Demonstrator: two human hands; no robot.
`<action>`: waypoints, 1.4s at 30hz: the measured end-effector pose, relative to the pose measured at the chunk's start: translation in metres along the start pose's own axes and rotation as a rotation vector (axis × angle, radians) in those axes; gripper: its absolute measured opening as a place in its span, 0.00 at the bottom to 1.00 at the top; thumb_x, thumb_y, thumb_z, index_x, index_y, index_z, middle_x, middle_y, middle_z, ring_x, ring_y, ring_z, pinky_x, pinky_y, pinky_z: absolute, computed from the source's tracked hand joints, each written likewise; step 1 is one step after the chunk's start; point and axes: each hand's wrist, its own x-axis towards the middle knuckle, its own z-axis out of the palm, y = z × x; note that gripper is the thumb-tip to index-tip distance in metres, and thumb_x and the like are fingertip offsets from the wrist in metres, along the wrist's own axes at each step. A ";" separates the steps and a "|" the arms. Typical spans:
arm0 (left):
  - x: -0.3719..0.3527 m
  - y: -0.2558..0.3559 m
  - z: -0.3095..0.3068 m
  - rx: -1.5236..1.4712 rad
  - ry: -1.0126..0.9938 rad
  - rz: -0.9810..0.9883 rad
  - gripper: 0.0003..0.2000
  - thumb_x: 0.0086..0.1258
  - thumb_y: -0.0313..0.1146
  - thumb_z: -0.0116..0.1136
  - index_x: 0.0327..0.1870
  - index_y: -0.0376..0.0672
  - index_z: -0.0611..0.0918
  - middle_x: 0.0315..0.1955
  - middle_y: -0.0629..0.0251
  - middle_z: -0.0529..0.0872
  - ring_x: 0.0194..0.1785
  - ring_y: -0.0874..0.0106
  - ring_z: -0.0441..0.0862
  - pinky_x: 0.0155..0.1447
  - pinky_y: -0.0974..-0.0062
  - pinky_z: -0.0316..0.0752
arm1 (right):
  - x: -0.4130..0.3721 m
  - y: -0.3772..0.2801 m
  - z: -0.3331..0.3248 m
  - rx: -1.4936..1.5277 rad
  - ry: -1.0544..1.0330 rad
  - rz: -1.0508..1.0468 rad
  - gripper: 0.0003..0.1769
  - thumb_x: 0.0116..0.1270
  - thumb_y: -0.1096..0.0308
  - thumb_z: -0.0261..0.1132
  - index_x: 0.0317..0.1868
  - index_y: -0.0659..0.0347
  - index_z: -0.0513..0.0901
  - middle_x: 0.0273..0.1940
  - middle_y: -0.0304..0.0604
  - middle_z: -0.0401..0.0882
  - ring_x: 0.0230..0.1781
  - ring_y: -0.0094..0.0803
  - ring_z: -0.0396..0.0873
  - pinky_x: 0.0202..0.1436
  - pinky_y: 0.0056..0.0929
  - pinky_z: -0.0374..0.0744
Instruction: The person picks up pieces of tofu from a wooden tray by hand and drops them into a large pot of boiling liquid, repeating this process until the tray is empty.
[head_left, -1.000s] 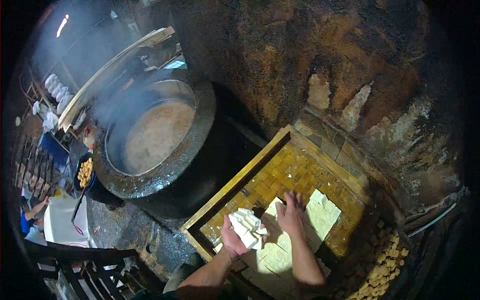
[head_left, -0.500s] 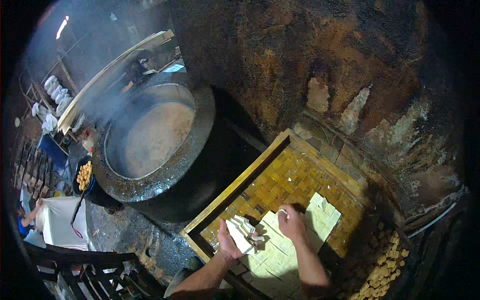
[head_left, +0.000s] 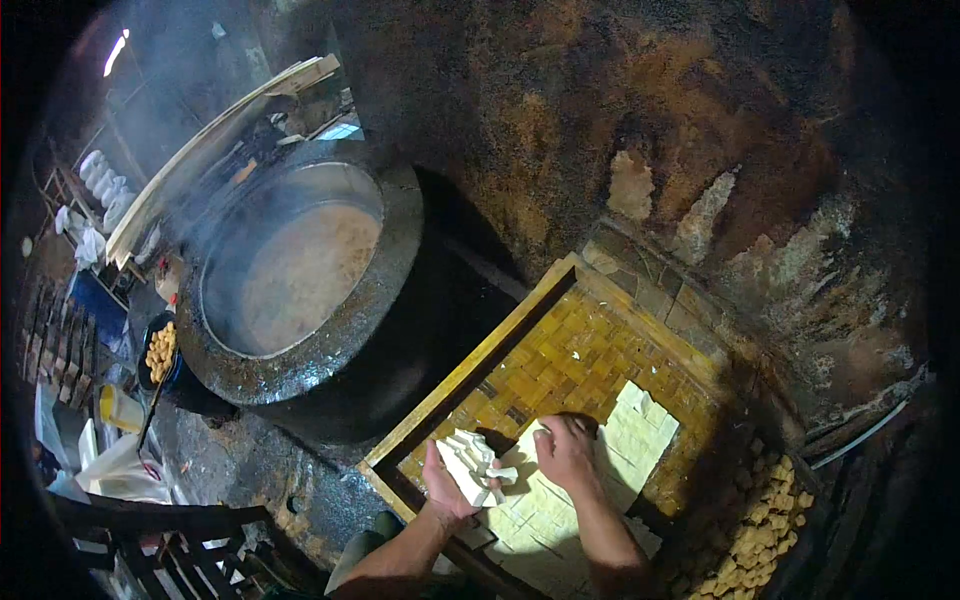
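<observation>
My left hand (head_left: 447, 487) is palm up, its fingers wrapped round a loose pile of white cut tofu pieces (head_left: 470, 468). Just to its right, my right hand (head_left: 570, 455) pinches at the upper edge of a sheet of cut tofu (head_left: 545, 515); the piece under its fingers is mostly hidden. The sheet is scored into small blocks and lies on a woven bamboo tray (head_left: 540, 350) with a wooden rim. Another strip of tofu (head_left: 640, 430) lies to the right of my right hand.
A large round vat (head_left: 400, 290) of steaming, cloudy brown liquid stands left of the tray. Golden-brown pieces (head_left: 765, 520) are heaped at lower right, and more fill a dark bucket (head_left: 160, 352) at left. Dark wooden slats (head_left: 170, 520) stand at lower left. A stained wall rises behind.
My right hand has shifted slightly left along the tofu's edge, and my left hand a little left with its pile. At far left, another person's white cloth has dropped from its spread position.
</observation>
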 end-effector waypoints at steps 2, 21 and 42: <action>-0.008 0.007 0.001 -0.098 -0.029 -0.010 0.44 0.71 0.82 0.36 0.62 0.50 0.83 0.50 0.53 0.88 0.51 0.47 0.83 0.43 0.49 0.80 | -0.010 -0.016 0.004 -0.404 0.118 -0.132 0.22 0.76 0.57 0.63 0.64 0.57 0.79 0.66 0.59 0.79 0.71 0.65 0.72 0.75 0.64 0.66; 0.015 0.351 0.042 -0.131 -0.319 0.565 0.43 0.74 0.77 0.35 0.66 0.45 0.79 0.54 0.50 0.85 0.55 0.47 0.81 0.47 0.51 0.79 | 0.021 -0.032 0.007 -0.187 -0.063 -0.131 0.20 0.59 0.65 0.76 0.52 0.61 0.85 0.45 0.57 0.85 0.45 0.60 0.84 0.48 0.50 0.84; 0.014 0.510 0.010 2.058 0.367 0.773 0.37 0.81 0.60 0.49 0.78 0.36 0.71 0.70 0.39 0.79 0.75 0.44 0.75 0.79 0.57 0.66 | -0.042 -0.080 0.063 -0.349 -0.387 0.886 0.40 0.74 0.37 0.65 0.78 0.47 0.73 0.73 0.53 0.77 0.71 0.42 0.78 0.72 0.47 0.77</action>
